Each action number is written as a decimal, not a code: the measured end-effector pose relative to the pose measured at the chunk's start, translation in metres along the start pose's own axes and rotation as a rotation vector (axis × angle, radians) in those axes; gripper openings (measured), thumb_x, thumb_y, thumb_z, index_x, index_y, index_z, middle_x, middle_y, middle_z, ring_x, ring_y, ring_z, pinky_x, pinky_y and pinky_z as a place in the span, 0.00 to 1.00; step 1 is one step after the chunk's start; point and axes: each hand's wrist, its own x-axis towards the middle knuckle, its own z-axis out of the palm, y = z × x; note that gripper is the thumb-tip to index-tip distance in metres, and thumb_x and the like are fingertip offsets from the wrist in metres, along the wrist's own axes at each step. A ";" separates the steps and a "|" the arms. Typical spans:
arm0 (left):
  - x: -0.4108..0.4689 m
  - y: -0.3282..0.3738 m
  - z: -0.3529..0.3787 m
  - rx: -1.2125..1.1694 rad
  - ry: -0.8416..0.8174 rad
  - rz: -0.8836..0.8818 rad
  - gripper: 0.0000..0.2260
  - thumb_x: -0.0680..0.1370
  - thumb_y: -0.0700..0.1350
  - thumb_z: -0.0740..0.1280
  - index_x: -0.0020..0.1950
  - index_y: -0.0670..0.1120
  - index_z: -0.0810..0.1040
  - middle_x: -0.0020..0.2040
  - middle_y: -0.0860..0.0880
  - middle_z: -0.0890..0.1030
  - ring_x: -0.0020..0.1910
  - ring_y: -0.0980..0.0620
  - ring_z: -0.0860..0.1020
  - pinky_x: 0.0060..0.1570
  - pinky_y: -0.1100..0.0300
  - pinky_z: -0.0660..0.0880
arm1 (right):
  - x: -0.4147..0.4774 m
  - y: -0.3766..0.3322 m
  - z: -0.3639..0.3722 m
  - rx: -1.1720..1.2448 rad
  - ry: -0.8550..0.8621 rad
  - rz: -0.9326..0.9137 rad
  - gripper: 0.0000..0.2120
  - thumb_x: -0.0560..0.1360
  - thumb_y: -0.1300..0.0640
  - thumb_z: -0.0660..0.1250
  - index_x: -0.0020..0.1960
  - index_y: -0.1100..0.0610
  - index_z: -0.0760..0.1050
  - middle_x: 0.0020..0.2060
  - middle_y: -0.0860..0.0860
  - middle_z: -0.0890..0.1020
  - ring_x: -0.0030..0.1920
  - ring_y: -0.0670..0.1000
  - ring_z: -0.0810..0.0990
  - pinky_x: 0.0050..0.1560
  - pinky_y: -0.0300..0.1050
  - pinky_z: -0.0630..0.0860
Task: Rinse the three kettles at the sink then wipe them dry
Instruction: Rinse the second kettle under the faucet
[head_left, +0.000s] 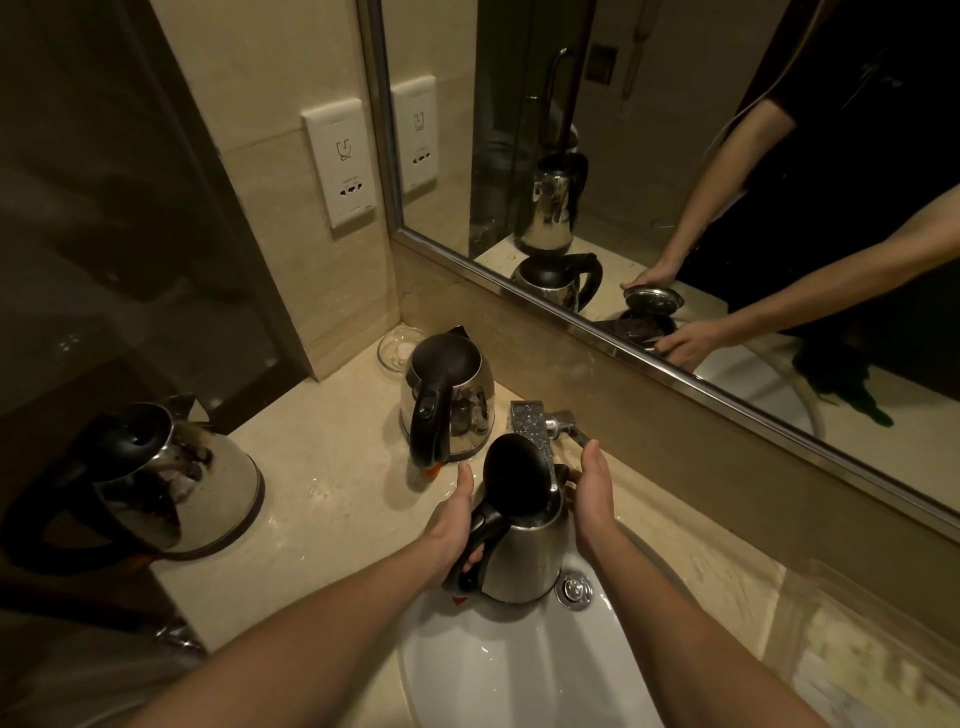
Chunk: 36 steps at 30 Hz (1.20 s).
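Observation:
A steel kettle (527, 558) with its black lid raised sits over the white sink (498, 670), under the chrome tap (535, 423). My left hand (454, 525) grips its black handle. My right hand (592, 493) lies along the kettle's far side by the spout, fingers straight, fingertips near the tap lever. A second steel kettle (449, 397), lid closed, stands on the counter behind. A third kettle (171, 488) stands at the counter's left end.
A beige stone counter (337, 493) surrounds the sink. A small glass dish (396, 351) sits in the back corner. A framed mirror (675, 182) runs along the back wall and a wall socket (345, 166) sits on the left. Clear plastic (862, 665) lies at the right.

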 end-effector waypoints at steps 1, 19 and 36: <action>-0.001 0.001 0.000 0.000 0.003 -0.001 0.42 0.75 0.76 0.43 0.57 0.41 0.76 0.26 0.46 0.72 0.22 0.51 0.70 0.26 0.60 0.68 | 0.001 0.001 0.000 0.006 -0.002 0.000 0.49 0.62 0.20 0.50 0.77 0.43 0.63 0.73 0.52 0.71 0.72 0.57 0.69 0.73 0.64 0.63; -0.001 0.002 0.001 -0.006 -0.007 0.002 0.42 0.74 0.76 0.43 0.51 0.41 0.79 0.25 0.47 0.71 0.22 0.52 0.69 0.26 0.60 0.67 | -0.003 0.001 -0.001 -0.004 0.015 -0.037 0.36 0.76 0.28 0.49 0.78 0.45 0.60 0.77 0.50 0.65 0.76 0.56 0.64 0.75 0.64 0.60; 0.000 0.002 0.000 0.017 0.029 -0.016 0.46 0.74 0.77 0.43 0.58 0.39 0.79 0.25 0.47 0.72 0.22 0.52 0.70 0.25 0.61 0.68 | -0.003 -0.001 0.002 0.001 0.044 -0.029 0.29 0.81 0.34 0.52 0.78 0.44 0.61 0.76 0.50 0.67 0.74 0.58 0.67 0.74 0.62 0.62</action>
